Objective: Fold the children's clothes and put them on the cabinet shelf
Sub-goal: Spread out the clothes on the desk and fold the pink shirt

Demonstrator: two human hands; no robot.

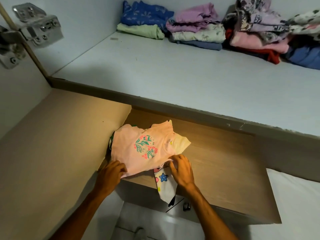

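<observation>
A pale pink child's shirt (138, 149) with a green and pink flower print lies spread on a small pile of clothes on a wooden ledge (225, 161). My left hand (110, 172) pinches its lower left edge. My right hand (181, 168) grips its lower right corner near the neckline. A white garment with a blue star (164, 182) hangs over the ledge's front edge beneath it. Folded clothes stand in stacks at the back of the white cabinet shelf (173, 75): a blue and green stack (143, 21), a purple stack (195, 30) and a mixed pink and red stack (259, 35).
A metal door hinge (34, 26) is fixed to the cabinet wall at upper left. The cabinet side panel (52, 144) runs along the left. A small dark object (186, 206) lies on the floor below the ledge. A white surface (297, 196) sits at lower right.
</observation>
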